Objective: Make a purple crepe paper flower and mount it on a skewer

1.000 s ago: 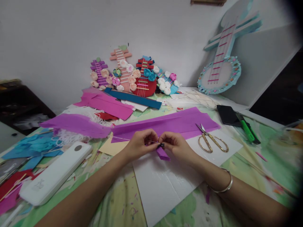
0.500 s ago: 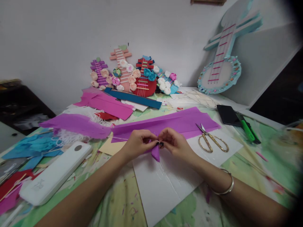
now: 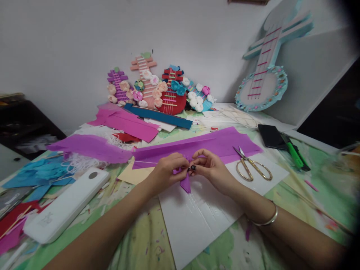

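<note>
A small folded strip of purple paper [image 3: 185,185] is pinched at its middle over a white board [image 3: 197,217]. My left hand [image 3: 169,170] is closed on it, thumb and fingers together. Thumb and forefinger of my right hand [image 3: 209,168] meet at the same spot; what exactly they grip there is hidden, perhaps a thread end. A thin white thread [image 3: 144,162] runs leftward from my left hand across a large purple sheet [image 3: 225,144]. Gold-handled scissors [image 3: 250,163] lie slightly apart on the board's right part.
At left lie a white power bank [image 3: 66,204], blue paper scraps [image 3: 42,172] and white yarn [image 3: 81,163]. A green cutter [image 3: 294,153] and a black phone-like slab [image 3: 271,136] are at right. Decorated paper guitars [image 3: 171,93] lean on the wall behind pink paper [image 3: 126,122].
My right hand has shifted slightly, its fingers raised and more spread above the thumb. My left fingers have curled closer around the folded paper. Other things stay in place.
</note>
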The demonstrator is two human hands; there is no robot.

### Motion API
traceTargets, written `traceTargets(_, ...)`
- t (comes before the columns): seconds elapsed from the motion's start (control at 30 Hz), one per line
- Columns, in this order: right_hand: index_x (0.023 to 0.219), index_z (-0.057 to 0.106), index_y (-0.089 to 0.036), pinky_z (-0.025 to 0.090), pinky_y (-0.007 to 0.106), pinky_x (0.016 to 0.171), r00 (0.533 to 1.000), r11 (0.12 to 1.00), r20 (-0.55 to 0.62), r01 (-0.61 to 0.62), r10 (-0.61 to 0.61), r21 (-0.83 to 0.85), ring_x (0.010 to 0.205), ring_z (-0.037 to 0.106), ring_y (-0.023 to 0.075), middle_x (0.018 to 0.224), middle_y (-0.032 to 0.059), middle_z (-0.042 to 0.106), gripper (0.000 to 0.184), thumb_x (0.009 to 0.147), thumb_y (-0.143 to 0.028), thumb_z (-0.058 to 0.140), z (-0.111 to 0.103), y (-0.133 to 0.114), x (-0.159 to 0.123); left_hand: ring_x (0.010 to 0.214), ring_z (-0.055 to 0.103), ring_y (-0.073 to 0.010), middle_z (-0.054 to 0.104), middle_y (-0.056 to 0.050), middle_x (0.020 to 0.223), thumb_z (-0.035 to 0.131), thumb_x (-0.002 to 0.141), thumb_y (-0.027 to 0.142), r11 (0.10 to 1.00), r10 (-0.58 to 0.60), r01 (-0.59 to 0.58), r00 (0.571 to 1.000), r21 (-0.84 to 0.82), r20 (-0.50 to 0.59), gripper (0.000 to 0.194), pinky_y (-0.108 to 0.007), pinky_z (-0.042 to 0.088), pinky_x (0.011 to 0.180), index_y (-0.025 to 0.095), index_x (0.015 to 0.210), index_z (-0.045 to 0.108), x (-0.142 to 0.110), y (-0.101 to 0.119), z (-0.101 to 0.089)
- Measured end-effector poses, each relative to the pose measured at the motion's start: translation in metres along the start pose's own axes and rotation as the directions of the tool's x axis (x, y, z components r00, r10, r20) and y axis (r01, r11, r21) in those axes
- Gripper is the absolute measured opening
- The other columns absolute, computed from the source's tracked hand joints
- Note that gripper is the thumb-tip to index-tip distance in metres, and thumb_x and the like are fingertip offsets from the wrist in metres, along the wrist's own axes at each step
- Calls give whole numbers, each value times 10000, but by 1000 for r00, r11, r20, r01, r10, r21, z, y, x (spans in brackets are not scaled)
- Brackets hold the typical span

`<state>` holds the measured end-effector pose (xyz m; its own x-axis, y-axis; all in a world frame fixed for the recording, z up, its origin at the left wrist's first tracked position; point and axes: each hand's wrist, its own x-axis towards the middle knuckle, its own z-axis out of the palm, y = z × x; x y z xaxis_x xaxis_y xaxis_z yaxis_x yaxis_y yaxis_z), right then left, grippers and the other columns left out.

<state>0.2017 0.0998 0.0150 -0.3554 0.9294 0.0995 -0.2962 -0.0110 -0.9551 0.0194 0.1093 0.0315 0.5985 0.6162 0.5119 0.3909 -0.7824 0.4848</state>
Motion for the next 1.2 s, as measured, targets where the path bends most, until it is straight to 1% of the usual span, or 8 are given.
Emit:
traceTargets(0.1, 913, 482, -187, 533, 314, 677, 1000, 998, 0, -17, 18, 59, 617, 638, 125, 719, -9, 664, 366, 665, -205, 751, -1, -1, 0, 661, 499, -122, 580, -26, 707, 536, 817, 144, 999, 4, -4, 1000, -46, -7, 103, -231, 383, 596, 154, 786, 635, 0, 1, -2)
traceTargets(0.17, 916, 486, -184, 537, 309, 675, 1000, 998, -10, -17, 18, 64, 618, 637, 122, 729, -6, 668, 372, 659, -195, 754, -1, -2, 0, 676, 514, -125, 593, -37, 730, 531, 824, 144, 998, 13, -14, 1000, -60, -15, 110, -232, 397, 604, 151, 805, 639, 0, 1, -2)
traceTargets(0.33, 941, 515, -177, 545, 296, 690, 1000, 1000, -24, -16, 16, -10, 653, 647, 123, 729, -3, 671, 348, 676, -176, 740, -1, -5, -1, 730, 552, -137, 610, -56, 783, 513, 841, 137, 995, 49, -51, 998, -80, -29, 124, -235, 433, 639, 152, 830, 636, 0, -1, -2)
traceTargets(0.53, 922, 525, -179, 558, 302, 668, 1000, 999, -6, -5, 4, -46, 640, 648, 127, 696, -14, 667, 326, 678, -201, 741, -1, -7, 0, 763, 570, -144, 626, -70, 817, 498, 869, 171, 996, 64, -63, 998, -60, 16, 146, -235, 451, 665, 157, 850, 643, 0, -2, -3)
traceTargets(0.7, 915, 516, -189, 546, 294, 673, 999, 996, 34, 17, -14, -86, 642, 647, 119, 706, -15, 661, 289, 707, -189, 716, -1, -9, 0, 732, 567, -141, 641, -65, 777, 499, 875, 184, 994, 69, -67, 997, -83, 27, 162, -240, 441, 648, 160, 817, 648, 1, -2, -5)
traceTargets(0.83, 901, 505, -189, 537, 279, 679, 997, 993, 57, 49, -43, -111, 670, 638, 112, 723, -12, 647, 266, 724, -186, 703, -1, -10, 0, 671, 547, -125, 623, -47, 732, 520, 866, 186, 996, 54, -52, 998, -72, 20, 153, -225, 415, 600, 162, 784, 646, 1, -1, -5)
traceTargets(0.97, 854, 498, -189, 518, 256, 657, 993, 985, 80, 98, -88, -141, 677, 604, 100, 733, -17, 602, 223, 742, -200, 690, 0, -11, -1, 666, 544, -114, 611, -33, 728, 537, 853, 154, 996, 68, -69, 998, -61, -9, 119, -213, 403, 593, 159, 776, 628, 0, 0, -4)
traceTargets(1.2, 831, 465, -197, 442, 236, 631, 980, 959, 63, 200, -191, -203, 696, 522, 92, 783, -14, 526, 190, 780, -213, 647, 3, -6, -3, 618, 526, -102, 605, -31, 697, 542, 852, 150, 997, 69, -72, 995, -37, -71, 106, -208, 394, 563, 141, 794, 631, 0, 3, -4)
